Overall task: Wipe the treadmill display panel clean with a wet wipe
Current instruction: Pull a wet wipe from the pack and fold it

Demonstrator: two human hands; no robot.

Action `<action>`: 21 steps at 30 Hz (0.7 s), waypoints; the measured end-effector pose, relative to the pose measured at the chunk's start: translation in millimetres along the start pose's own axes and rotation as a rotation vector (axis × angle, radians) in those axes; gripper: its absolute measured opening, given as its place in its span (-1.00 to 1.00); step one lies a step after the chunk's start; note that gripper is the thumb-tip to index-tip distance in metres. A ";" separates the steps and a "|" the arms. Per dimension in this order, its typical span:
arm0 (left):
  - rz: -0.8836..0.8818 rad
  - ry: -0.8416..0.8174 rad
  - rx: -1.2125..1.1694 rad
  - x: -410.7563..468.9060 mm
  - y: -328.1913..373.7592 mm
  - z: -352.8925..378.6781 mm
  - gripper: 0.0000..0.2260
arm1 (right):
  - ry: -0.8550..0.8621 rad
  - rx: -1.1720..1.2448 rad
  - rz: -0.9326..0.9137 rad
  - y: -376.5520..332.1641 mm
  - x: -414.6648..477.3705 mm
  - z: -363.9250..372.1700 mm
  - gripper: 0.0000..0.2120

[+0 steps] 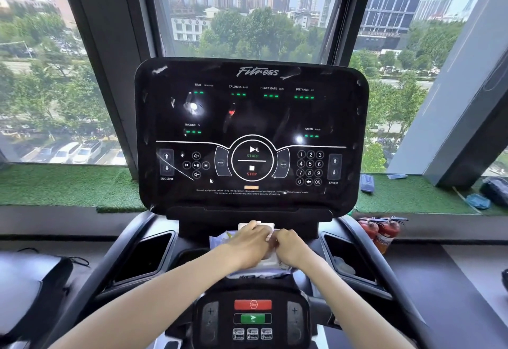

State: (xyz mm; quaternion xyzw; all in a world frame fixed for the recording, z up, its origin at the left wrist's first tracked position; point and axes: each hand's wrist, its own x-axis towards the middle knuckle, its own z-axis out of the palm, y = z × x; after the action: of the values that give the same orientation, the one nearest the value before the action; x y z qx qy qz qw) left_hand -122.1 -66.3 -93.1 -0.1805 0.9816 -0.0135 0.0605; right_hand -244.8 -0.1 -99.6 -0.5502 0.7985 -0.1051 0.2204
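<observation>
Windowed gym: one wipe pack (pixel 220 240), left hand (pixel 248 242) pressing, right hand (pixel 289 248) pinching it.

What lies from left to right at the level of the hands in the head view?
left side pocket, left hand, right hand, right side pocket, red fire extinguishers

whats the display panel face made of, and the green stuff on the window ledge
Display panel: looks like glossy black plastic or glass; bright light spots reflect in it.
Green ledge covering: seems to be artificial turf, matte, with a fuzzy grass-like pile.
</observation>
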 end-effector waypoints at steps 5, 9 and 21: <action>0.056 0.143 -0.074 4.0 2.4 6.7 -0.79 | -0.005 0.069 0.033 2.6 -1.7 -1.8 -0.69; 0.105 0.128 0.060 7.4 -2.2 19.1 -0.76 | 0.031 0.135 0.017 6.0 -5.0 -1.9 -0.68; 0.107 0.201 0.057 -22.5 -41.8 22.3 -0.85 | -0.009 -0.071 -0.086 6.1 2.0 4.6 -0.73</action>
State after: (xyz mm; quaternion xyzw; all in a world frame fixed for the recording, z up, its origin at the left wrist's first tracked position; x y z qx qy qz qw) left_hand -83.8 -97.5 -110.7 -0.1236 0.9902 -0.0563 -0.0324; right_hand -248.4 0.6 -106.6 -0.5920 0.7764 -0.0834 0.1996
